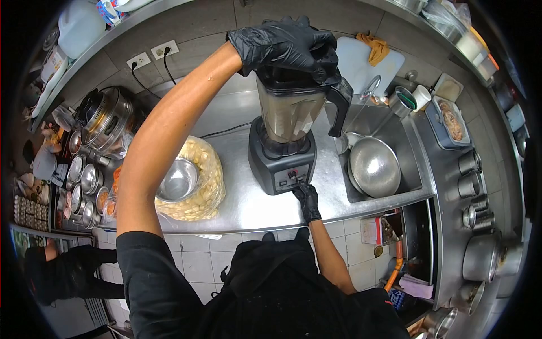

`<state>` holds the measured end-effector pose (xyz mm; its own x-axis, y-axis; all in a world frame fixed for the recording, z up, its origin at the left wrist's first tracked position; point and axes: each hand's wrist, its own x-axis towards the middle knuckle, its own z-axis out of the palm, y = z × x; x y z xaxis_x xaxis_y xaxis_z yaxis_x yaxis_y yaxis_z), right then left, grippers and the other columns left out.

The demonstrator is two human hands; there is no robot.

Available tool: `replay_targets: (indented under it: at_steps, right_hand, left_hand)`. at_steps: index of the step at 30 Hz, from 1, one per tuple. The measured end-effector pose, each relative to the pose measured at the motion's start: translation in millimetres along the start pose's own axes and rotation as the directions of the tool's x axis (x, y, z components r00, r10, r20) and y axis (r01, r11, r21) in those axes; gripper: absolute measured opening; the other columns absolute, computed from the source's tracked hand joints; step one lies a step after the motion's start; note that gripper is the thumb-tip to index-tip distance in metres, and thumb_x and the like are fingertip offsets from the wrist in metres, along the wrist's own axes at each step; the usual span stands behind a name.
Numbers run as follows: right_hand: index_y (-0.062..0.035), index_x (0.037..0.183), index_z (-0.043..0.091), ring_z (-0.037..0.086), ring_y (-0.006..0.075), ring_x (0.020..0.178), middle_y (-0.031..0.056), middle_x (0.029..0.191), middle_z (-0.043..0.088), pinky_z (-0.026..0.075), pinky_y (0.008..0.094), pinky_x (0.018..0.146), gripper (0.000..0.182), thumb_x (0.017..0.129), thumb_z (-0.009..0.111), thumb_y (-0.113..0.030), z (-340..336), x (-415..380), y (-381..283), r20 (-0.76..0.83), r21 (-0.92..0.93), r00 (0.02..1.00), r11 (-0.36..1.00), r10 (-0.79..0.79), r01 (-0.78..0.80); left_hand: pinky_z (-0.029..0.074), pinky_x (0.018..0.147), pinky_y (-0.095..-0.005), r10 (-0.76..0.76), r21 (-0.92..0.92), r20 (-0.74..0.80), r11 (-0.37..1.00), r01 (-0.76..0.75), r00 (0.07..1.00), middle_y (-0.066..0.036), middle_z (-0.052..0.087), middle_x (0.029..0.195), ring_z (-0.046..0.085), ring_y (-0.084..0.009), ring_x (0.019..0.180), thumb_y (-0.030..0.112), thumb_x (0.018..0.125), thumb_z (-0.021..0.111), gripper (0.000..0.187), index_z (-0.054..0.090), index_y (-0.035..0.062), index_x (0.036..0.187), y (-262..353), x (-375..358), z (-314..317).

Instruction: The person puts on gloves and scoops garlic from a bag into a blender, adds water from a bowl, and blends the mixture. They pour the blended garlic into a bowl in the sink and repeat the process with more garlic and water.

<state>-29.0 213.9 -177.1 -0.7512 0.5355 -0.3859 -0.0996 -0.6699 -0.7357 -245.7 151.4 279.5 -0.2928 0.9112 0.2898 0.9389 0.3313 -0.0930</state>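
Observation:
A blender with a dark base (282, 166) and a clear jar (288, 113) stands on the steel counter, pale greyish contents showing through the jar wall. My left hand (285, 48), in a black glove, is pressed over the black lid (293, 79) with its fingers curled around the top. Down at the front of the base, my right hand (307, 200), also gloved in black, reaches its fingertips to the control panel (291, 178). Its fingers are apart, and the exact contact is too small to make out. The jar's handle (341, 104) points right.
Left of the blender, a metal bowl (178, 179) sits on a big plastic bag of pale pieces (203, 198). A sink (415, 152) on the right holds a large upturned-looking metal bowl (375, 168) under a running tap (371, 86). Another person (68, 274) stands far left.

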Motion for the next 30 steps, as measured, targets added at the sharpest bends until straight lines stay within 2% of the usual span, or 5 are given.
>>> replay_targets:
  at_steps: [8,11,13,19,30]
  right_hand:
    - [-0.0044,0.096,0.059,0.062,0.0173,0.081,0.0075,0.088,0.063,0.052,0.0308,0.076,0.015,0.084,0.061,-0.014,3.6,-2.9,-2.4,-0.017,-0.001,1.0,1.0,0.001,-0.001]
    - [-0.001,0.099,0.052,0.062,0.0177,0.079,0.0081,0.091,0.061,0.054,0.0296,0.074,0.028,0.078,0.068,-0.01,4.3,-3.3,-3.6,-0.013,0.025,1.0,1.0,0.017,-0.017]
    - [-0.0048,0.096,0.058,0.061,0.017,0.081,0.0073,0.088,0.063,0.052,0.0313,0.076,0.016,0.084,0.062,-0.015,5.2,-4.1,-2.5,-0.021,-0.027,1.0,1.0,-0.003,0.002]
    - [-0.0043,0.101,0.057,0.061,0.015,0.082,0.0065,0.09,0.062,0.051,0.0293,0.075,0.026,0.086,0.061,-0.025,5.3,-3.3,-5.6,0.058,-0.098,0.998,0.995,0.028,-0.023]
    - [-0.0057,0.1,0.061,0.058,0.0117,0.076,0.0023,0.085,0.062,0.047,0.0245,0.07,0.025,0.085,0.061,-0.026,7.3,-3.1,-0.7,0.031,-0.115,0.999,0.993,-0.019,0.022]
  left_hand:
    - [0.05,0.083,-0.0509,0.003,0.022,-0.013,1.0,-0.003,1.0,-0.017,0.054,0.109,0.056,-0.0369,0.102,0.061,0.063,0.063,0.073,0.047,0.03,0.127,0.7,-1.2,1.2]
    - [0.05,0.083,-0.0508,-0.001,0.024,-0.008,1.0,0.001,1.0,-0.017,0.053,0.109,0.056,-0.0366,0.102,0.062,0.063,0.062,0.074,0.046,0.0302,0.128,-1.2,0.6,2.3]
    - [0.05,0.082,-0.0504,-0.008,0.001,0.014,1.0,0.008,1.0,-0.017,0.053,0.11,0.057,-0.0364,0.102,0.062,0.063,0.062,0.074,0.046,0.0303,0.128,-0.6,1.0,1.4]
    - [0.051,0.081,-0.0496,-0.036,-0.022,0.039,0.999,0.037,0.999,-0.017,0.053,0.109,0.058,-0.0361,0.1,0.066,0.06,0.062,0.078,0.046,0.0302,0.128,2.9,-2.3,-2.6]
    - [0.049,0.082,-0.0484,0.018,0.004,-0.068,1.0,-0.018,0.998,-0.018,0.055,0.107,0.058,-0.0385,0.096,0.063,0.06,0.064,0.073,0.052,0.026,0.121,1.9,-3.5,-0.2]
